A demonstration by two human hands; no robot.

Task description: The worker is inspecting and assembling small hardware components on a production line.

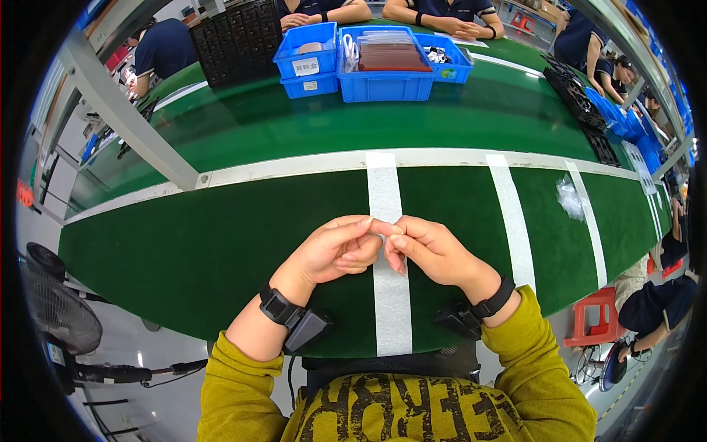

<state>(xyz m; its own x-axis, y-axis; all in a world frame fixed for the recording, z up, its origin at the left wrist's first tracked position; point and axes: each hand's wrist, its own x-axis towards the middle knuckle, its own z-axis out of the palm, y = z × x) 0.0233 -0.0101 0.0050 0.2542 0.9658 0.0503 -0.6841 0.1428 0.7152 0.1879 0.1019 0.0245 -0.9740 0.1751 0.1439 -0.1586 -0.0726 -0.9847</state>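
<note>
Over the green table (221, 250), the left hand (335, 250) and right hand (431, 250) met fingertip to fingertip above a white stripe (390, 309), both pinched nearly closed, though whether they gripped anything I cannot tell; blue bins (383, 62) stood well apart at the far edge.

Bright light from above — the green table (221, 250) shines with white glare. Edges bend round and go black.
</note>
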